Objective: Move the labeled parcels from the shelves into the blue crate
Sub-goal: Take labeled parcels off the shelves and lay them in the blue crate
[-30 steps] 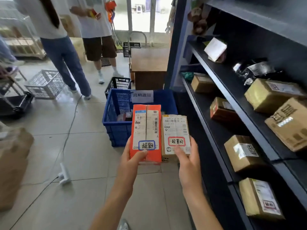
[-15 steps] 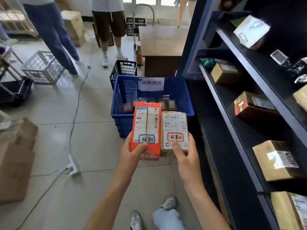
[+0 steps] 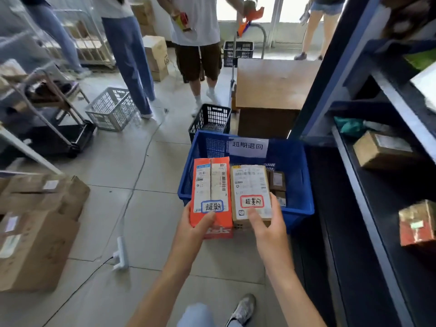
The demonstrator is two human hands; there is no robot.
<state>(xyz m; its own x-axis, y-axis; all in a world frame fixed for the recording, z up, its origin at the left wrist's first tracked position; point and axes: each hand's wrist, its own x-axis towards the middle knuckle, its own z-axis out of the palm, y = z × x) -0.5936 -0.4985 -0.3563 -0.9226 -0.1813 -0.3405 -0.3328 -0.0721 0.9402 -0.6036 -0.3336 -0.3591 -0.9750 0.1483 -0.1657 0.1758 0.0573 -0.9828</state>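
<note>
My left hand (image 3: 195,228) grips an orange parcel (image 3: 210,185) with a blue-bordered handwritten label, thumb on its front. My right hand (image 3: 267,228) holds a brown cardboard parcel (image 3: 250,185) with a red-bordered label. Both parcels are upright, side by side, at the near rim of the blue crate (image 3: 295,175). The crate stands on the floor beside the dark shelves (image 3: 368,208), carries a white paper sign on its far wall, and has small boxes inside. More cardboard parcels (image 3: 382,151) lie on the shelves at right.
A black basket (image 3: 210,119) and a wooden cabinet (image 3: 271,90) stand behind the crate. Several people stand beyond. A grey basket (image 3: 112,109) and a trolley (image 3: 54,128) are at left, stacked cartons (image 3: 35,232) at near left. A power strip (image 3: 120,253) and cable lie on the floor.
I have stepped closer to the blue crate. Both parcels, which my hands grip as before, now overlap its near rim.
</note>
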